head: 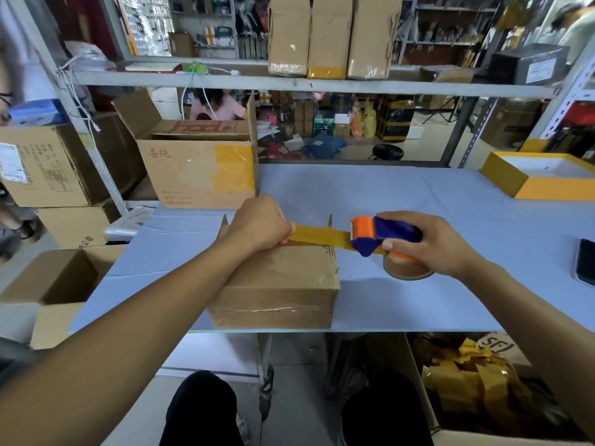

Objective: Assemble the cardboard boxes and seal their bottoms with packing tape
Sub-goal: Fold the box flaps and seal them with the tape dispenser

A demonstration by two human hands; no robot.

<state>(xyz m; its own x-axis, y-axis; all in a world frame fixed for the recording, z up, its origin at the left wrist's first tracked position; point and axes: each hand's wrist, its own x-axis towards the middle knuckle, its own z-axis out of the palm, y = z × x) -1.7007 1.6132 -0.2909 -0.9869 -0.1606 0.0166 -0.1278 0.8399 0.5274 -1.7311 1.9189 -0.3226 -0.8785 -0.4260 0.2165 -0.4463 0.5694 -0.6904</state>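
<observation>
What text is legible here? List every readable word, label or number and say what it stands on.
"喜纯", red print, on the front of the open carton at the table's far left.
"SF", black marker, seemingly upside down, on a cardboard flap under the table at right.
Small red lines low on that carton: blurred.
White shipping label on the far-left box: too small.
Label on the grey box on the shelf: unreadable.

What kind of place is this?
Probably a warehouse packing station: metal shelving holding taped parcels, a tape dispenser taping a cardboard box on the table.
</observation>
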